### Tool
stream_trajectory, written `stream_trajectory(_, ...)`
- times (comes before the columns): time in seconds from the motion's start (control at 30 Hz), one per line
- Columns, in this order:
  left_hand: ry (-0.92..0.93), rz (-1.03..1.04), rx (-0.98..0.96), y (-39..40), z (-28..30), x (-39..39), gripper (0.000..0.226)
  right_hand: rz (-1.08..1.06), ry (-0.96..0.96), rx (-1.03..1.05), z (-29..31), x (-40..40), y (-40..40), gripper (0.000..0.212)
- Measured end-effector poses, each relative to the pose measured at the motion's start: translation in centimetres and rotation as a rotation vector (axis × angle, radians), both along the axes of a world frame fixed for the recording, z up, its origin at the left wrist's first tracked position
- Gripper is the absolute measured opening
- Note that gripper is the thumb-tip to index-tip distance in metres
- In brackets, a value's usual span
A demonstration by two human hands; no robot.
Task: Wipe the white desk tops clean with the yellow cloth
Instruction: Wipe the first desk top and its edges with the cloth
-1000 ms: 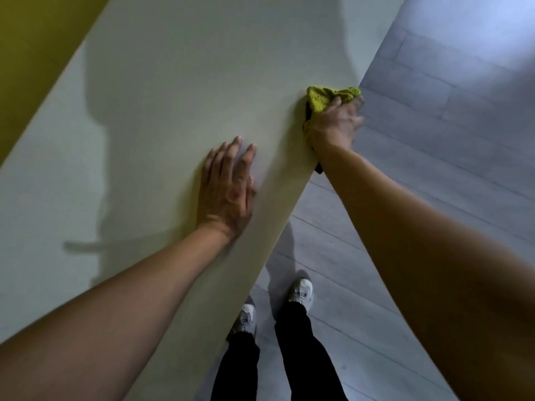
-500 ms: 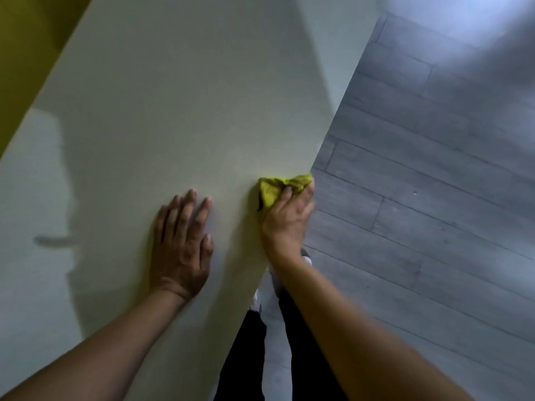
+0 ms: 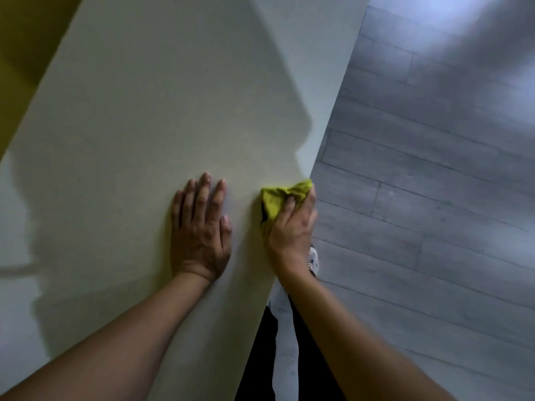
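The white desk top (image 3: 150, 117) runs diagonally from lower left to upper right. My right hand (image 3: 292, 230) grips the bunched yellow cloth (image 3: 279, 198) and presses it against the desk's right edge, with the fingers curled over the rim. My left hand (image 3: 199, 227) lies flat on the desk surface, palm down with the fingers spread, a short way left of the cloth. Part of the cloth is hidden under my right hand.
Grey plank floor (image 3: 434, 169) lies to the right of the desk edge. My black trouser legs (image 3: 260, 357) and a white shoe (image 3: 314, 260) stand close to the edge. A yellow wall or panel (image 3: 26, 39) borders the desk at the upper left.
My right hand with the cloth has slid back along the desk edge toward me, from well ahead of my left hand to just beside it. The left hand has stayed flat.
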State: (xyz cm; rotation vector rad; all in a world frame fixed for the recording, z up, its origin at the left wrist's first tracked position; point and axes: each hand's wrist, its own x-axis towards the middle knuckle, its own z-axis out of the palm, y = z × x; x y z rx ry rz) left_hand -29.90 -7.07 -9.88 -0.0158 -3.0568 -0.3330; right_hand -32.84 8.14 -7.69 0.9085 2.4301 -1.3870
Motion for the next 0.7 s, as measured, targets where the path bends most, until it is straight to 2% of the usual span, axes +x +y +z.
stream_trajectory(0.1, 0.0, -0.001, 0.002, 0.2, 0.2, 0.1, 0.061, -0.021, -0.05, 0.037, -0.3, -0.2, -0.2, 0.056)
stream_trajectory(0.3, -0.003, -0.002, 0.009, 0.2, 0.3, 0.4, 0.061, -0.064, -0.046, 0.04, -1.0, -13.4, 3.7, 0.054)
stream_trajectory(0.4, 0.004, -0.007, 0.004, 0.0, 0.1, 0.3, 0.061, -0.076, -0.073, 0.049, -0.8, -16.1, 4.3, 0.056)
stream_trajectory(0.5, 0.014, -0.008, 0.001, -0.2, -0.1, 0.4, 0.061, -0.069, -0.008, 0.028, -0.9, -11.5, 2.8, 0.056)
stream_trajectory(0.6, 0.023, -0.005, 0.003, 0.0, 0.1, 0.3, 0.061, -0.062, 0.035, -0.037, -1.1, -0.3, 0.0, 0.057)
stream_trajectory(0.7, -0.002, -0.011, -0.007, 0.0, 0.5, 0.3, 0.063, 0.021, -0.027, -0.073, 0.3, 10.5, -2.4, 0.06)
